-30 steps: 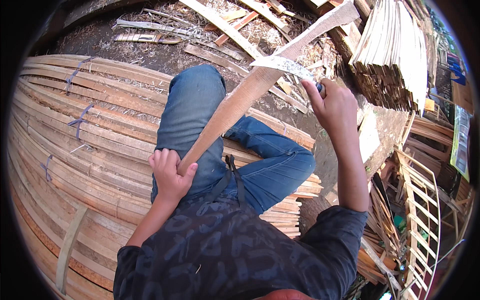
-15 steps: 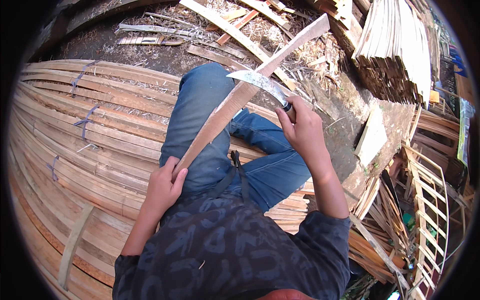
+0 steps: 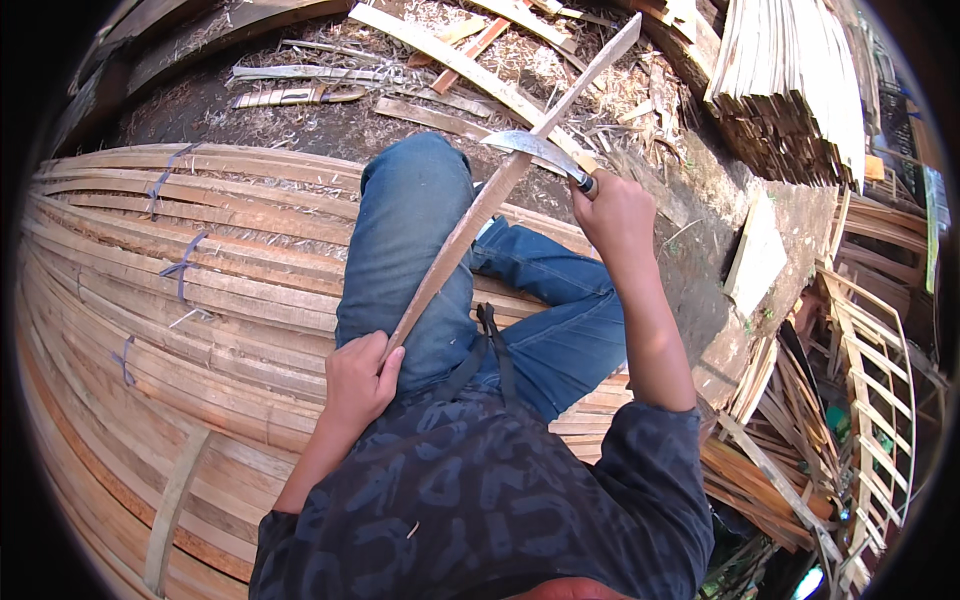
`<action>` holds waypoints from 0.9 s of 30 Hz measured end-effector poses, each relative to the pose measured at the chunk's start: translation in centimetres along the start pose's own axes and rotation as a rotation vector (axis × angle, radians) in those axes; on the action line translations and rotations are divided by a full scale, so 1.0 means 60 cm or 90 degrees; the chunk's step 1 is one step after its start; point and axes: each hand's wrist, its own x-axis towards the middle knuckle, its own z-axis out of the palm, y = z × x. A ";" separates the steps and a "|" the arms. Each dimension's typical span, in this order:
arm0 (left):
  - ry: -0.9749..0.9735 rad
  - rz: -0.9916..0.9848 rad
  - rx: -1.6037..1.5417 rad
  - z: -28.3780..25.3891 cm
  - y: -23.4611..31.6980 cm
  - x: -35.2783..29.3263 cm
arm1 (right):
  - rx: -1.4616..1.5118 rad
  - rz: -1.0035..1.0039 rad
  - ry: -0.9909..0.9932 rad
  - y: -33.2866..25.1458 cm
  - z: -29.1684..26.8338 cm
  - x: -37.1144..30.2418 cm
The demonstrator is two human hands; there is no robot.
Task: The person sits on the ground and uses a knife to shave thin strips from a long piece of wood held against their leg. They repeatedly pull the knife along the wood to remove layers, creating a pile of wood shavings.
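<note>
My left hand (image 3: pixel 362 378) is closed round the near end of a long wooden slat (image 3: pixel 468 228), which slants up and away to the right across my thigh. The slat stands partly on edge and widens toward its far end. My right hand (image 3: pixel 617 218) grips the dark handle of a curved knife (image 3: pixel 535 148), thumb along the handle. Its bright sickle-like blade lies across the slat beyond my knee, tip pointing left. Whether the edge bites into the wood I cannot tell.
Bundled slats (image 3: pixel 200 270) tied with purple strips lie beneath me and to the left. A sheathed knife (image 3: pixel 300 96) rests on the shaving-strewn ground ahead. Stacked thin boards (image 3: pixel 785 90) stand at the far right, with a ladder-like wooden frame (image 3: pixel 872 400) nearer.
The slat has turned more onto its edge. My left hand has shifted right, and the blade and right hand have moved slightly right and farther along the slat.
</note>
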 end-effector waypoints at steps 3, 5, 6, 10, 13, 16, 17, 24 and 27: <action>0.025 0.016 0.033 0.013 -0.005 -0.003 | 0.016 -0.079 0.032 -0.012 0.011 -0.001; 0.041 0.021 0.042 0.018 -0.002 -0.005 | -0.047 -0.023 0.057 0.004 0.006 0.031; 0.048 0.025 0.046 0.020 -0.001 -0.005 | -0.079 0.006 0.071 0.019 0.006 0.050; 0.040 0.023 0.025 0.021 0.010 0.010 | -0.146 0.010 0.098 0.077 0.027 0.117; 0.038 0.003 0.013 0.022 0.010 0.009 | -0.137 0.032 0.103 0.075 0.052 0.135; 0.033 -0.003 0.017 0.022 0.006 0.006 | -0.093 0.018 0.153 0.061 0.065 0.118; 0.036 -0.004 0.016 0.023 0.003 0.004 | -0.086 -0.006 0.170 0.053 0.069 0.101; 0.036 -0.022 0.003 0.025 0.001 0.002 | -0.006 -0.121 0.104 -0.014 0.060 0.042; 0.038 0.002 0.005 0.023 0.007 0.007 | -0.097 -0.034 0.155 0.053 0.065 0.116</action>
